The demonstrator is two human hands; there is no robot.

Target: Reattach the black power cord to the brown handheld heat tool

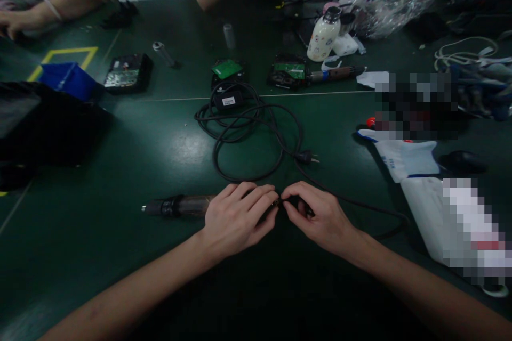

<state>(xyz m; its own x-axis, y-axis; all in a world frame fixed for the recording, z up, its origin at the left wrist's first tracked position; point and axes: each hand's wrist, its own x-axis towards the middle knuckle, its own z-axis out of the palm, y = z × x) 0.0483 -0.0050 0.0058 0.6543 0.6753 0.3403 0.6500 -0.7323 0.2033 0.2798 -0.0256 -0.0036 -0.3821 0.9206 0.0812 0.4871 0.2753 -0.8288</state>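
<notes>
My left hand (240, 216) is wrapped over the rear of an electric screwdriver (188, 205), which lies flat with its tip to the left. At the tool's right end, my right hand (320, 213) is closed in a pinch on a small dark piece, apparently the cable's connector; my fingers hide most of it. A black cable (356, 200) runs from the right side back to a loose coil. Just behind my hands lie the coil, its two-pin plug (306, 157) and a black power adapter (229, 99) with a white label.
Hard drives (128, 72) with bare circuit boards lie along the far half of the green table (168, 138). A second screwdriver (336, 74), a white bottle (324, 34), a blue bin (66, 80) and a white-and-blue cloth item (404, 154) surround the space. Two people sit opposite.
</notes>
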